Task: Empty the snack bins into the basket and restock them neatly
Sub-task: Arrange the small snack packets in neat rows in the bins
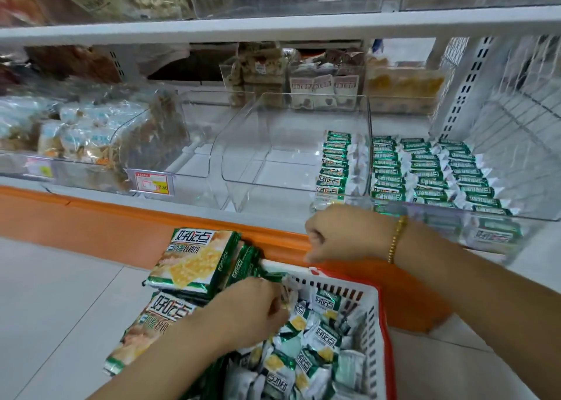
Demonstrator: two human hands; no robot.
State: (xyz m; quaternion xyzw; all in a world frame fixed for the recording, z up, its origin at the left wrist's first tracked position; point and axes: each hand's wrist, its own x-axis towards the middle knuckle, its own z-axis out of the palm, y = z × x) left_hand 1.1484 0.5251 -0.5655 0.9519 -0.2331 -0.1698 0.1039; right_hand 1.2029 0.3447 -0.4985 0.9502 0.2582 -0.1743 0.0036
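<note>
- Left hand (252,308): the forearm comes in from the lower left and the wrist dips into the basket (375,332). Fingers are curled round small packets (318,357), and the fingertips are partly buried among them.
- Right hand (334,235): the forearm comes in from the right, roughly level. It is held above the basket's far rim with the fingers curled into a loose fist. It is motion-blurred, so whether it holds anything cannot be told.
- Bracelet (396,238) sits on the right wrist.
- Big packs (194,260) lie stacked just left of the left hand, at the basket's left edge.
- Beyond the right hand's knuckles is the middle bin (273,156), clear plastic, with a single row (334,165) of green packets along its right wall.
- Beyond the right wrist is the right bin (501,214), holding three rows (425,171) of the same packets, laid neatly side by side.
</note>
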